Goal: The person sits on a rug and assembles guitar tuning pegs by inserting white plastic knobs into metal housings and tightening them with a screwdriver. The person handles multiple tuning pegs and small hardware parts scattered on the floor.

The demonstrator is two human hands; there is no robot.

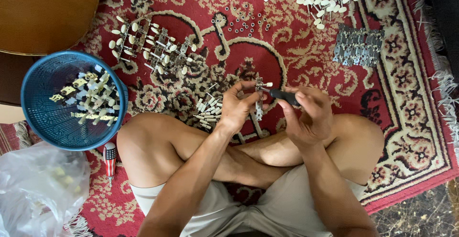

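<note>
Left hand (237,107) pinches a slim metal tuner strip with cream knobs (259,101) above the red patterned carpet's middle – light, stiff, best gripped by its edges; right hand (308,115) clasps a black-handled screwdriver (283,95).

A: So where's everything laid out on the rug (406,122)?

B: The basket (48,127) is set far left, the plastic bag (38,189) below it. Assembled tuners (153,48) are spread right of the basket, washers (246,24) further right, pegs (327,3) and plates (358,46) top right.

A: And the screwdriver (110,158)?

B: Left beside the left knee.
</note>
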